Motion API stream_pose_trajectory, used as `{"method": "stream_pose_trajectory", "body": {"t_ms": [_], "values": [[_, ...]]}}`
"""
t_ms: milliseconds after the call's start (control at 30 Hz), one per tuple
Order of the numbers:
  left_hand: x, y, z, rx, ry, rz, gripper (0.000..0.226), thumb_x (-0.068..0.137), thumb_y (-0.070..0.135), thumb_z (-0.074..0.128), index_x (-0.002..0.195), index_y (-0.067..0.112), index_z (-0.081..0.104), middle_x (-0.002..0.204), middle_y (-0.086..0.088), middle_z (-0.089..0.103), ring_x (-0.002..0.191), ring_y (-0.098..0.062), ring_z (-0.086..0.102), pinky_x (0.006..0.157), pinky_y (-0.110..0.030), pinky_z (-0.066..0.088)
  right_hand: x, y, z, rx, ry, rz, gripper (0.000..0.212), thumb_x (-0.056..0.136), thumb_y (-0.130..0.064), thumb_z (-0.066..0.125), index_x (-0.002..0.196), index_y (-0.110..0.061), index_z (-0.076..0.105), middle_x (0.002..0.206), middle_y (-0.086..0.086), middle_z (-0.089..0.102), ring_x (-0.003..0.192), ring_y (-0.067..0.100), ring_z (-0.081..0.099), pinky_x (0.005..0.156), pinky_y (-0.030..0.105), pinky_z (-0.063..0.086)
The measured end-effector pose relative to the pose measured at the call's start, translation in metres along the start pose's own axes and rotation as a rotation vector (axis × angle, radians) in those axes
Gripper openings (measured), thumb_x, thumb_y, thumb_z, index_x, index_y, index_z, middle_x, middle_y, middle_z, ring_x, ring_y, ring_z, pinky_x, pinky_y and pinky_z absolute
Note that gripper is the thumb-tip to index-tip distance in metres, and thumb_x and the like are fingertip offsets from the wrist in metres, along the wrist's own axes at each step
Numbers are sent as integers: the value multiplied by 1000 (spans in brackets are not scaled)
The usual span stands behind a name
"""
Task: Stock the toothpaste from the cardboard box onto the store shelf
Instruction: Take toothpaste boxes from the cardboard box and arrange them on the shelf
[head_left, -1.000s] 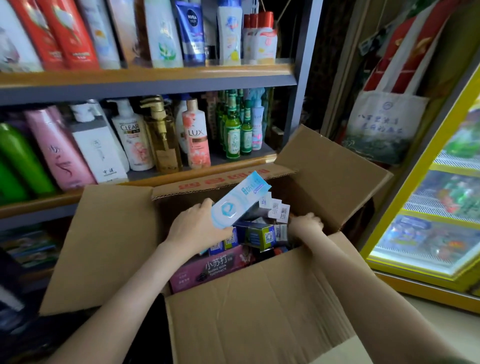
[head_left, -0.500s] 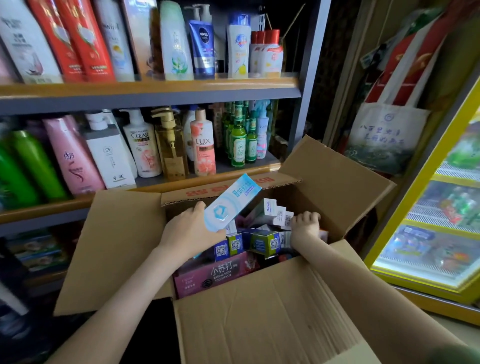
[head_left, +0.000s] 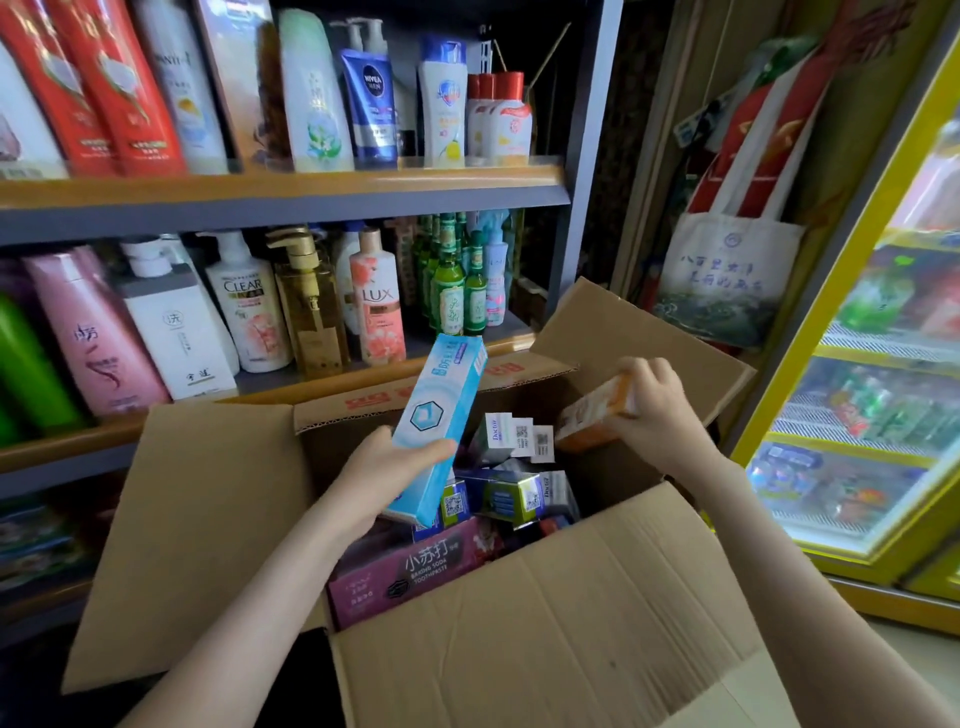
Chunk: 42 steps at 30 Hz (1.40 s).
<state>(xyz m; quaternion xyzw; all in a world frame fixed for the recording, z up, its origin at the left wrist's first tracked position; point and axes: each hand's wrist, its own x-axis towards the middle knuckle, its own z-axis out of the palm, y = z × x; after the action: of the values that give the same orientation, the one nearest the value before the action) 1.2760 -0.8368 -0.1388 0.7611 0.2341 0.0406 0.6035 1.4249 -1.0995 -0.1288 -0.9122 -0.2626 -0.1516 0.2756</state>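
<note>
An open cardboard box (head_left: 519, 623) stands in front of the store shelf (head_left: 291, 200), its flaps spread wide. Several toothpaste cartons lie inside, among them a dark pink one (head_left: 410, 571) and blue-green ones (head_left: 509, 493). My left hand (head_left: 384, 473) grips a light blue toothpaste carton (head_left: 441, 421) near its lower end, tilted up over the box. My right hand (head_left: 660, 410) holds an orange and white toothpaste carton (head_left: 592, 415) lifted above the box's right side.
Both shelf levels are packed with shampoo, body wash and small green bottles (head_left: 452, 280). A tote bag (head_left: 727, 280) hangs to the right of the shelf post. A yellow-framed glass case (head_left: 872, 389) full of goods stands at the far right.
My right hand has come up out of the box with an orange and white carton in it. The left hand has raised and tilted the light blue carton more upright.
</note>
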Motion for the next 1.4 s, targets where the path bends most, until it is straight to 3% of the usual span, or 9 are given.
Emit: {"method": "stream_pose_trajectory", "body": {"t_ms": [100,267,367,467,600,800,933,1167,1400], "values": [[-7,6,-4,-161,-80,-3,26,83,34,73,104,19,66,88,0,75,81,-17,71,65,-28,54,-8,-8,-24,289,257,-10,54,81,-9,72,128,-12,46,116,2,39,111,11,37,98,13,31],[-31,15,-24,-357,-80,-31,35,76,38,72,106,22,64,93,0,75,85,-16,71,64,-28,54,-21,-51,-59,929,386,131,47,86,-16,65,127,-32,50,107,1,52,92,13,60,74,28,54],[-58,15,-41,-452,-43,-42,49,64,40,70,108,20,63,97,-3,75,83,-17,70,63,-30,53,-25,-85,-52,1320,269,136,42,90,0,52,126,-21,51,100,1,52,78,5,64,69,26,54],[-92,10,-56,-439,25,-45,49,66,41,67,108,18,63,94,-5,74,76,-16,69,58,-30,54,-26,-113,-34,1588,72,127,42,81,-7,55,121,-20,53,102,4,57,87,14,66,78,34,53],[-139,-10,-77,-452,188,-48,27,82,33,65,104,18,65,81,-3,74,63,-13,68,52,-23,53,-34,-165,-9,1824,-131,239,36,80,-7,56,116,-14,51,106,6,59,88,16,66,73,33,56],[-225,-50,-106,-441,361,-192,27,92,25,61,115,12,63,92,-13,73,74,-23,67,61,-29,51,-76,-250,36,1926,-419,371,25,76,-3,55,98,-15,52,82,2,57,71,15,59,61,27,52],[-272,-80,-131,-500,511,-193,27,94,26,59,116,42,57,96,-2,73,75,-21,67,64,-34,51,-114,-305,64,1874,-556,453,37,63,-5,56,98,-17,51,83,4,53,69,16,58,64,30,47],[-335,-138,-204,-563,684,-97,65,94,17,60,141,51,31,112,2,72,91,-23,71,60,-34,54,-174,-393,114,1776,-620,461,36,90,2,52,86,-23,26,87,-1,43,67,12,54,58,33,42],[-402,-197,-315,-500,798,-183,43,97,16,56,124,49,51,105,3,73,86,-21,71,62,-31,53,-238,-519,181,1572,-727,346,29,96,-11,50,91,-24,25,96,0,42,72,10,53,57,28,44]]}}
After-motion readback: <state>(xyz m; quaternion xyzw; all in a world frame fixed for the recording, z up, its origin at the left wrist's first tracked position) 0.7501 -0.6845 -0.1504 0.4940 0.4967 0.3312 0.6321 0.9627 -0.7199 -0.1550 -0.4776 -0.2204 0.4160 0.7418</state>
